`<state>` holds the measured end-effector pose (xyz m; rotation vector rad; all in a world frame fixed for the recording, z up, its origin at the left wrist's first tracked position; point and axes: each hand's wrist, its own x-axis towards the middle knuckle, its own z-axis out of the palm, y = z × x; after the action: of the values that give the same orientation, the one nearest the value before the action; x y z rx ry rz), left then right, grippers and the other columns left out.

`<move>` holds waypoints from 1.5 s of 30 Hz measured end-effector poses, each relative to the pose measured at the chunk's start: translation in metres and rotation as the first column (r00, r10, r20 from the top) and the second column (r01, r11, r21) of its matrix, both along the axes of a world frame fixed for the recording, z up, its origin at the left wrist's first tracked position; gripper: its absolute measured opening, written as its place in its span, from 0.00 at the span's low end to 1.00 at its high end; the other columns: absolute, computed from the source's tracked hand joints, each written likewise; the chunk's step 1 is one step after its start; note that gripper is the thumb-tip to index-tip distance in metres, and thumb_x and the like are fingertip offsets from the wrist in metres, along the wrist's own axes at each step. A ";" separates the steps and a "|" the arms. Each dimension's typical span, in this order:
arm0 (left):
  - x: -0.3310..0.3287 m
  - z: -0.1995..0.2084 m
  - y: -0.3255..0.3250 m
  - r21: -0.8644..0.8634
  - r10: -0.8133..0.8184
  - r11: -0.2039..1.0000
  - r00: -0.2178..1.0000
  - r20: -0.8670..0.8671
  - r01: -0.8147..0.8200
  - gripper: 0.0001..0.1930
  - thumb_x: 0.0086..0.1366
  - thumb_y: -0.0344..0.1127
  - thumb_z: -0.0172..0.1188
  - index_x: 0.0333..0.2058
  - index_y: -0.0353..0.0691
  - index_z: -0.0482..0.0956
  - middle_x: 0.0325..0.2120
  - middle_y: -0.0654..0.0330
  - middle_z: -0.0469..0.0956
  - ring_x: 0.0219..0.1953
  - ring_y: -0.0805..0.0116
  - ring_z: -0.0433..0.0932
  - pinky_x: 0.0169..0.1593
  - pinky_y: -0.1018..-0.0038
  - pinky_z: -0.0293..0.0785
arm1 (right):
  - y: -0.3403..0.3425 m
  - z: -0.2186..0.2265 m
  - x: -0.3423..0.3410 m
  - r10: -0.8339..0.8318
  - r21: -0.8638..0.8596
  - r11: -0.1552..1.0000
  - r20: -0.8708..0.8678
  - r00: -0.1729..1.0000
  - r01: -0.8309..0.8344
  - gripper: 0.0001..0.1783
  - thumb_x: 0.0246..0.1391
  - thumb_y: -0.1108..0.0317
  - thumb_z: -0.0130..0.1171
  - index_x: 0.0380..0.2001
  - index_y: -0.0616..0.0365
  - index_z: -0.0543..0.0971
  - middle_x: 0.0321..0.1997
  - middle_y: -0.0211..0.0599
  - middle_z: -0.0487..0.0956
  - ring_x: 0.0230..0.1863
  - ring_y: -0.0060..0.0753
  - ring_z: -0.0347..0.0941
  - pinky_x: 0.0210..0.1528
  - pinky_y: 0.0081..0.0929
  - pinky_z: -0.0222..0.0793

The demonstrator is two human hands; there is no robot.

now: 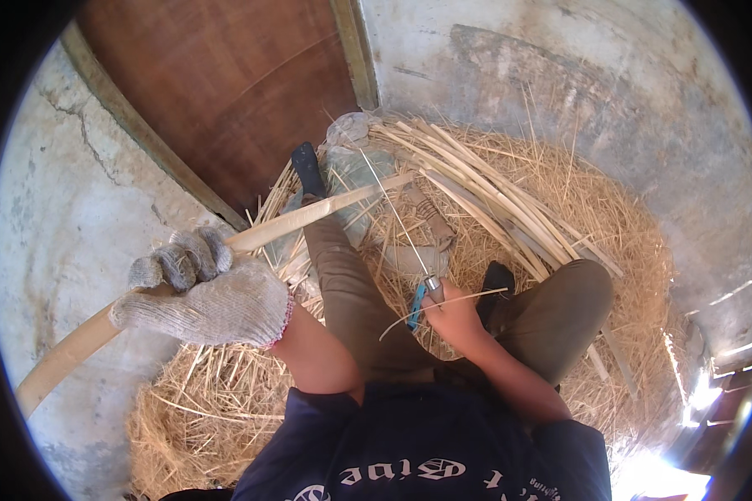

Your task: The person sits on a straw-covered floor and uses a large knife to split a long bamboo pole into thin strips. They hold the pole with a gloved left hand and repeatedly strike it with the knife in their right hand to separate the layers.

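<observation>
My left hand (pixel 217 292), in a grey knitted work glove, is closed round a long flat bamboo strip (pixel 301 219). The strip runs from the lower left past my fist to the middle, over my outstretched left leg. In my bare right hand (pixel 458 316) is a knife (pixel 403 224) with a long thin blade and a metal collar at the handle. Its blade points up and away, crossing the strip near the far end; whether they touch I cannot tell. A thin curved sliver (pixel 397 326) lies across my right hand, and a blue object (pixel 416 305) shows beside it.
Ahead to the right lies a bundle of split bamboo strips (pixel 493 190). Straw-like shavings (pixel 618 225) cover the floor around my legs (pixel 342 284). A brown door (pixel 226 75) stands ahead left, with a concrete wall (pixel 560 75) to the right. Plastic sheeting (pixel 368 163) lies near my left foot.
</observation>
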<state>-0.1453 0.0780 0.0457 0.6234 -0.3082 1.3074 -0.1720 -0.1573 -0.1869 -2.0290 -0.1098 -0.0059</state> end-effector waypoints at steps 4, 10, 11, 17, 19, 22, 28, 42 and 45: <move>0.000 -0.001 -0.001 -0.027 -0.002 1.000 1.000 -0.010 0.002 0.26 0.71 0.66 0.55 0.26 0.51 0.71 0.13 0.74 0.57 0.13 0.80 0.56 0.15 0.82 0.54 | 0.006 0.013 -0.007 0.009 -0.142 0.990 0.086 0.996 0.003 0.16 0.55 0.63 0.65 0.39 0.63 0.75 0.25 0.55 0.79 0.31 0.64 0.79 0.35 0.53 0.74; -0.009 0.004 0.008 0.036 -0.133 0.991 0.990 0.055 0.131 0.26 0.72 0.64 0.53 0.24 0.52 0.71 0.12 0.75 0.57 0.12 0.80 0.56 0.16 0.82 0.55 | 0.000 -0.005 0.003 -0.043 -0.128 0.990 0.104 0.994 0.056 0.14 0.55 0.63 0.65 0.35 0.63 0.75 0.24 0.54 0.79 0.30 0.63 0.79 0.34 0.50 0.74; -0.011 0.002 0.014 0.061 -0.160 0.986 0.985 0.066 0.156 0.25 0.73 0.64 0.53 0.24 0.52 0.71 0.12 0.76 0.57 0.12 0.80 0.56 0.16 0.83 0.55 | -0.003 -0.009 0.008 -0.065 -0.102 0.992 0.092 0.994 0.074 0.14 0.55 0.63 0.65 0.35 0.63 0.75 0.24 0.54 0.79 0.30 0.63 0.79 0.34 0.49 0.73; -0.001 -0.013 0.026 0.011 -0.239 0.971 0.967 0.087 0.239 0.25 0.75 0.66 0.48 0.27 0.53 0.73 0.13 0.75 0.56 0.13 0.79 0.54 0.16 0.78 0.57 | -0.014 0.003 0.011 -0.201 -0.067 0.976 0.086 0.976 0.207 0.13 0.55 0.66 0.64 0.35 0.65 0.75 0.23 0.54 0.78 0.28 0.60 0.78 0.32 0.44 0.72; 0.008 -0.011 0.018 -0.098 -0.169 0.980 0.985 0.042 0.172 0.26 0.74 0.67 0.48 0.26 0.53 0.72 0.13 0.75 0.56 0.13 0.80 0.54 0.16 0.78 0.56 | -0.012 0.013 0.011 -0.265 -0.061 0.959 0.156 0.951 0.278 0.13 0.55 0.66 0.64 0.36 0.65 0.76 0.23 0.54 0.78 0.27 0.59 0.79 0.31 0.43 0.72; 0.032 -0.006 -0.005 -0.110 0.002 0.994 0.998 -0.068 -0.010 0.28 0.72 0.69 0.50 0.23 0.54 0.66 0.12 0.74 0.52 0.12 0.80 0.52 0.15 0.78 0.53 | -0.013 0.032 0.014 -0.232 -0.091 0.960 0.271 0.934 0.265 0.12 0.57 0.67 0.63 0.32 0.66 0.75 0.19 0.51 0.75 0.20 0.48 0.76 0.28 0.39 0.70; 0.079 -0.061 -0.020 -0.042 -0.214 0.977 0.964 -0.158 0.210 0.30 0.73 0.64 0.52 0.20 0.48 0.66 0.10 0.73 0.55 0.10 0.80 0.51 0.14 0.77 0.49 | -0.018 0.000 0.014 -0.192 0.108 0.976 0.015 0.981 0.189 0.13 0.60 0.67 0.63 0.27 0.62 0.72 0.15 0.36 0.72 0.13 0.31 0.70 0.16 0.34 0.65; 0.129 -0.091 -0.063 -0.039 -0.063 0.998 0.813 -0.579 0.050 0.17 0.74 0.49 0.58 0.30 0.44 0.74 0.18 0.69 0.68 0.16 0.78 0.65 0.20 0.77 0.60 | -0.010 -0.002 0.011 0.022 0.527 0.763 -0.600 0.799 0.374 0.13 0.61 0.68 0.61 0.27 0.57 0.68 0.16 0.29 0.67 0.09 0.24 0.60 0.11 0.30 0.57; 0.137 -0.094 -0.061 0.060 -0.043 0.992 0.757 -0.652 0.108 0.23 0.77 0.50 0.55 0.43 0.29 0.79 0.33 0.60 0.77 0.37 0.72 0.71 0.44 0.70 0.71 | -0.004 -0.001 0.007 0.038 0.546 0.760 -0.578 0.815 0.352 0.14 0.61 0.67 0.61 0.26 0.56 0.68 0.16 0.29 0.67 0.09 0.24 0.60 0.10 0.30 0.57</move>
<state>-0.0086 0.0170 -0.0487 1.0950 0.1854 0.9234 -0.1648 -0.1612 -0.1874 -1.2712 0.4076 0.3969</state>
